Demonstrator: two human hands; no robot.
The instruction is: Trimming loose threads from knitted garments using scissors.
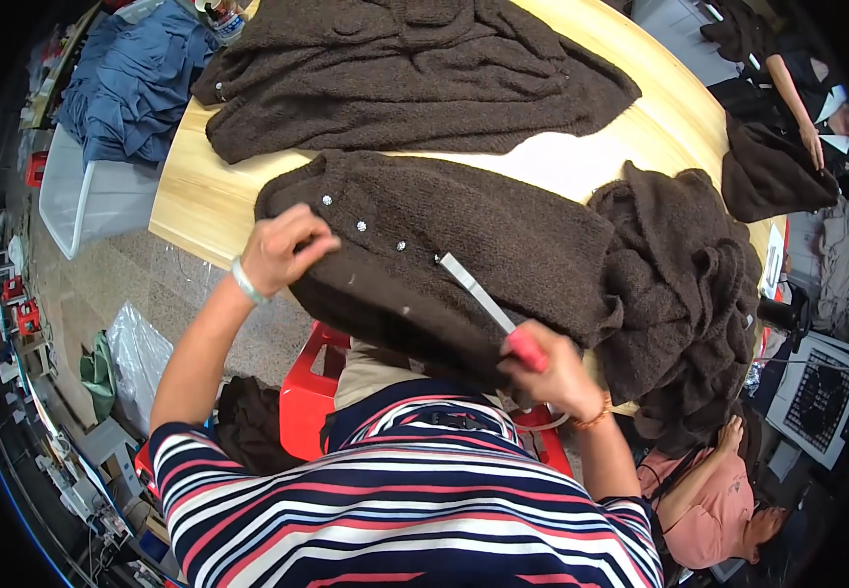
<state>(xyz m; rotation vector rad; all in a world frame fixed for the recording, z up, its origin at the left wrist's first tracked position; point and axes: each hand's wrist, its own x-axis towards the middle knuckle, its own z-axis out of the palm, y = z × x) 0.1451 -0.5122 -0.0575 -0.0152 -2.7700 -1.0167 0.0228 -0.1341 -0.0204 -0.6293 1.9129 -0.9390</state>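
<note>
A dark brown knitted cardigan (512, 211) lies in front of me, partly over the table's near edge and toward my lap. Shiny round buttons (362, 226) run in a slanting row along its front band. My right hand (557, 377) grips a tool (483, 294) with a red handle and a flat silver shaft; its exact kind is unclear. The shaft's tip is at the last button of the row, nearest the tool. Left of the row, my left hand (292, 245) hovers over the knit with its fingers curled and pressed together. Whatever they may hold is hidden.
More brown knitwear (414, 83) is spread across the far side of the wooden table (189, 186), and a crumpled brown heap (674, 284) lies at the right. A white bin (101, 201) with blue cloth (140, 83) stands at the left. Other people work at the right.
</note>
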